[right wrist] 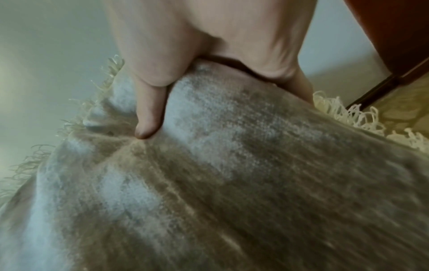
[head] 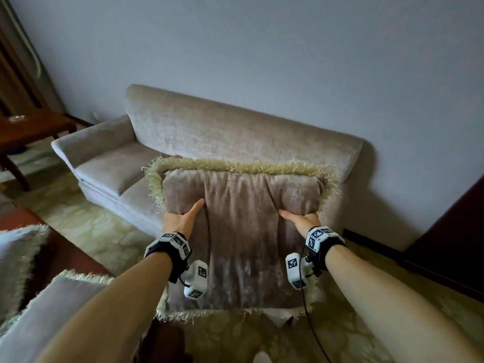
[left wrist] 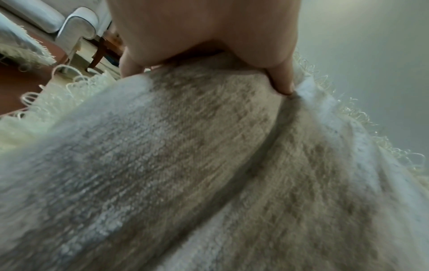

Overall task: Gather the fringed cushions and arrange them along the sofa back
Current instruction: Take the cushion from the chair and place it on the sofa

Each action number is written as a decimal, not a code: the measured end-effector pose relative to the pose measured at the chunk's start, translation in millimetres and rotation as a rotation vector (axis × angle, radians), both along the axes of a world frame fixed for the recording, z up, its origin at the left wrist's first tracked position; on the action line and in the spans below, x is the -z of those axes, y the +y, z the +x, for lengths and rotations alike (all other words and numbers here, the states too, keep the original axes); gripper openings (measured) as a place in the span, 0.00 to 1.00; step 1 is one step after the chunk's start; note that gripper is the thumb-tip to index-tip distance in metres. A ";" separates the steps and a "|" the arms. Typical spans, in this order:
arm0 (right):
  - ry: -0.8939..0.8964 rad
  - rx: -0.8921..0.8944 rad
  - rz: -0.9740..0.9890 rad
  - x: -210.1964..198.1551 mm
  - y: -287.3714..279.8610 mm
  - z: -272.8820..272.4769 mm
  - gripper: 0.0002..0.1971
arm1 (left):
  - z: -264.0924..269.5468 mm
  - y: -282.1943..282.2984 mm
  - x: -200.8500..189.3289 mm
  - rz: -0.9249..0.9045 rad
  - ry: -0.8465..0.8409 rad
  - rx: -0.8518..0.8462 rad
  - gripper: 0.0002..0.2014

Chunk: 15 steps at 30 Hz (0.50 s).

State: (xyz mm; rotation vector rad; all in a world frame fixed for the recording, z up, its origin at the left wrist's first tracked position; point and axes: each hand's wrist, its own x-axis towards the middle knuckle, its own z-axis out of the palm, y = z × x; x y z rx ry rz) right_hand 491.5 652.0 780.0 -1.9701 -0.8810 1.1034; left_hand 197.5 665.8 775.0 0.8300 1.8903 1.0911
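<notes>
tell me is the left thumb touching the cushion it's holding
Touching: the left wrist view shows the thumb pressed into the cushion, denting its fabric.

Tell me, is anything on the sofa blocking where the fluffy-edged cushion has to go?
Nothing visible. Both hands, left hand and right hand, hold the fringed cushion in front of the sofa back, and no object shows on the visible seat.

I see a plain pale wall (head: 262, 43) behind the beige sofa (head: 199, 127), patterned cream carpet (head: 86, 221) in front of it, a dark wooden table (head: 34, 127) left of it, dark wood furniture (head: 455, 231) right.
</notes>
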 end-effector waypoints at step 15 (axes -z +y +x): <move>-0.026 0.010 0.070 -39.2 209.1 70.2 0.53 | 67.5 208.2 -14.0 -0.015 0.009 -0.017 0.54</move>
